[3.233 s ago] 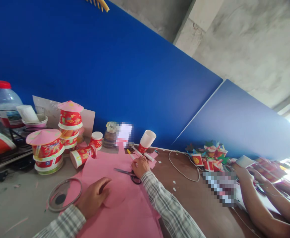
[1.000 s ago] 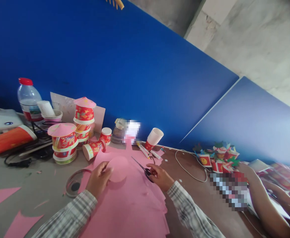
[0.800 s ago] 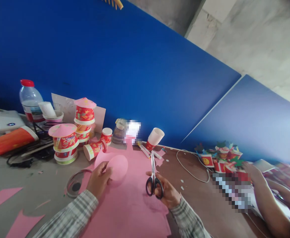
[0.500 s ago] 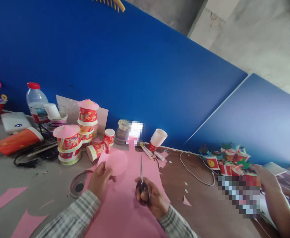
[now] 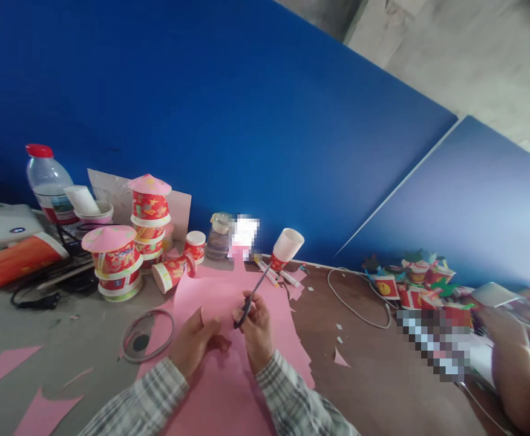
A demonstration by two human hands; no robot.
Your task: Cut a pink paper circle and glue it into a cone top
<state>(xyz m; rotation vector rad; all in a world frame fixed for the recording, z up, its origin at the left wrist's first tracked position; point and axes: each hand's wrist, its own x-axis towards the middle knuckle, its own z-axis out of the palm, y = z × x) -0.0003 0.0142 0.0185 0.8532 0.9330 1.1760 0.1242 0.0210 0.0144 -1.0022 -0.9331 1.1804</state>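
My left hand [image 5: 200, 343] pinches a round piece of pink paper [image 5: 222, 301], whose outline blends into the pink sheets below. My right hand [image 5: 256, 333] is closed on a pair of scissors [image 5: 256, 289], blades together and slanting up to the right. The two hands are near each other above a large pink paper sheet [image 5: 215, 402] lying on the table. Left of my left hand lies a round clear lid or ring [image 5: 170, 333] with a dark centre. My fingers partly cover the scissors' handles.
Stacked red cups with pink cone roofs [image 5: 111, 257] stand at the left, near a red-capped bottle [image 5: 49, 181]. A red-and-white cup [image 5: 287, 247] and a glass jar [image 5: 218, 236] are at the back. Pink offcuts [image 5: 49, 412] lie left. Another person's arm [image 5: 514, 363] is at the right.
My right hand has moved up and left, closer to my left hand. The scissors have turned from pointing straight up to slanting right. The paper circle has shifted towards the right hand.
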